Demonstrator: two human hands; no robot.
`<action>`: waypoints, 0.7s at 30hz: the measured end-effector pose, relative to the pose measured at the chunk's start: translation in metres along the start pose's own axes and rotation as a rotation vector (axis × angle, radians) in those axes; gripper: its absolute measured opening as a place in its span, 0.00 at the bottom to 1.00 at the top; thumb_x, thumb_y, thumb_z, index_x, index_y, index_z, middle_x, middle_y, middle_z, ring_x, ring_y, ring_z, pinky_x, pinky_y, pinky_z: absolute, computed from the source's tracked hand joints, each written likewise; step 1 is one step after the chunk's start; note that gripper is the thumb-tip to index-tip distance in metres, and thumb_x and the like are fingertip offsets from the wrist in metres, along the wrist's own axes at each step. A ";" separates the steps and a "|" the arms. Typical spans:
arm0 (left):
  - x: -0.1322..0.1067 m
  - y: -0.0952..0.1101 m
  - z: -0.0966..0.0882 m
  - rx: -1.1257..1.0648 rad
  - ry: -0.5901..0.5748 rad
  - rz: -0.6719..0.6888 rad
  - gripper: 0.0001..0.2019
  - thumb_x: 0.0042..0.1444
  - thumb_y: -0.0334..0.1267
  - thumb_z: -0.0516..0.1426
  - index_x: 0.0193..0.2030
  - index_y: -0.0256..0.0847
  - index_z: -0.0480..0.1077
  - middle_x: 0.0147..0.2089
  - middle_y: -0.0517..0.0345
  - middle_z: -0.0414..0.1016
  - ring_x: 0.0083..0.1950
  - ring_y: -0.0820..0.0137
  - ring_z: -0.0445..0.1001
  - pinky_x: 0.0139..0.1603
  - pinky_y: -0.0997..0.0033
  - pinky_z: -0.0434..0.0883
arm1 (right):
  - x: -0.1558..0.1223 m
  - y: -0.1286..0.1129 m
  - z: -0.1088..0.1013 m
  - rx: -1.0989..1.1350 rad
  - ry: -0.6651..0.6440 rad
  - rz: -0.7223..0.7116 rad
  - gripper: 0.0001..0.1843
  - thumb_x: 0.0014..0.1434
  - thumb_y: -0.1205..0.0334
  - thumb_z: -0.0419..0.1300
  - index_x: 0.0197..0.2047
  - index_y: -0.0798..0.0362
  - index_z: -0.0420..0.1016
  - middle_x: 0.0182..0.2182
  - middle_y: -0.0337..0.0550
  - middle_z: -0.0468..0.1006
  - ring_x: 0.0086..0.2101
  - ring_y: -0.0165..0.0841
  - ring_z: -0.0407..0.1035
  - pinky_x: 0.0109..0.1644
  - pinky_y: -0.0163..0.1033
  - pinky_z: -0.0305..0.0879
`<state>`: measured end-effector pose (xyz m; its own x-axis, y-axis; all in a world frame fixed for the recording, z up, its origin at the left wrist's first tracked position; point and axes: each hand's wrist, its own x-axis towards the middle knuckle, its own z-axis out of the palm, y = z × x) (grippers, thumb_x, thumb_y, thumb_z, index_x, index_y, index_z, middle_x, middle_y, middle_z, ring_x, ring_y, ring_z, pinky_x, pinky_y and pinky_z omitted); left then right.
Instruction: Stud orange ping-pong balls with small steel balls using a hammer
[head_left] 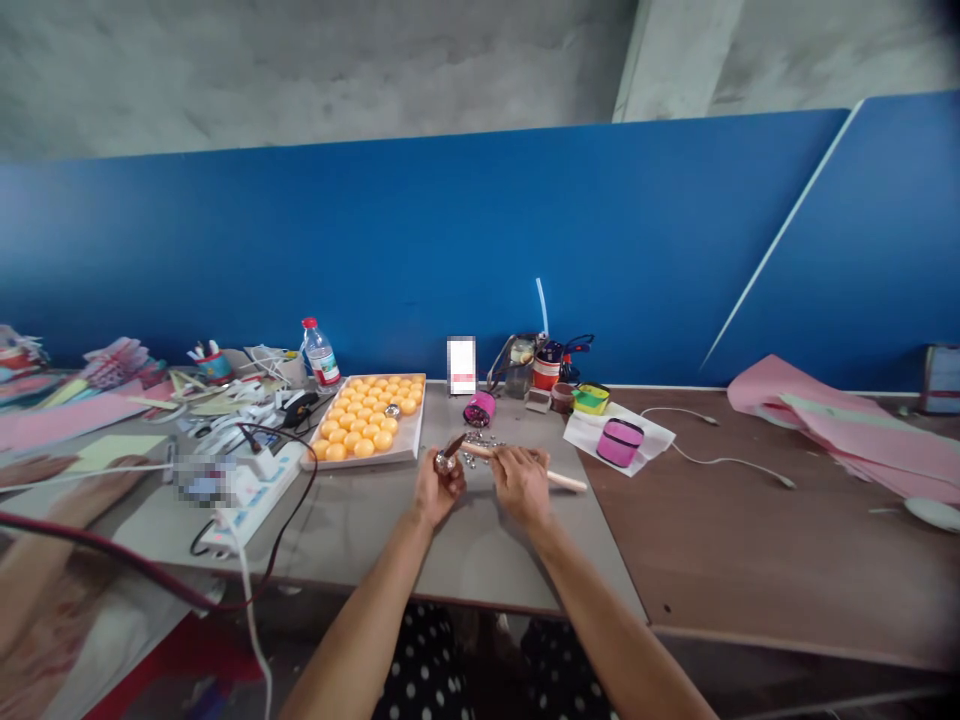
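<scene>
My left hand (439, 490) is closed around a small round ball with a shiny, silvery surface (445, 462). A long pale wooden stick with a dark tip (566, 482) is gripped in my right hand (523, 482). Its dark end meets or nearly meets the ball; I cannot tell which. Small shiny pieces (472, 460) lie scattered on the grey mat between and beyond my hands. To the left is a shallow white tray (409, 445) of orange balls (360, 415), with one silvery ball (392, 410) among them.
A lit phone (462, 368), a purple roll (478, 408) and jars stand at the back. White paper (652, 440) bears a purple square item (620, 442). A power strip (255, 500) with cables lies left, near another person's hands (112, 485). Pink sheets (810, 420) lie right.
</scene>
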<state>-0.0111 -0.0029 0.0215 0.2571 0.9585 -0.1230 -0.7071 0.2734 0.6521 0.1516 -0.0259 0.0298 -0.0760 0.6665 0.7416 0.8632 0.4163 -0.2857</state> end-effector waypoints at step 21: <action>0.001 -0.001 0.000 -0.047 0.073 0.044 0.14 0.52 0.49 0.55 0.36 0.40 0.64 0.23 0.61 0.67 0.20 0.76 0.64 0.22 0.76 0.62 | 0.000 0.029 0.003 -0.132 0.186 0.240 0.10 0.61 0.58 0.50 0.39 0.51 0.72 0.34 0.43 0.75 0.37 0.34 0.63 0.49 0.43 0.42</action>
<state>-0.0107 -0.0026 0.0205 0.1774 0.9726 -0.1506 -0.7471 0.2327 0.6226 0.1750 -0.0115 0.0197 0.2191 0.6067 0.7641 0.9036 0.1692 -0.3935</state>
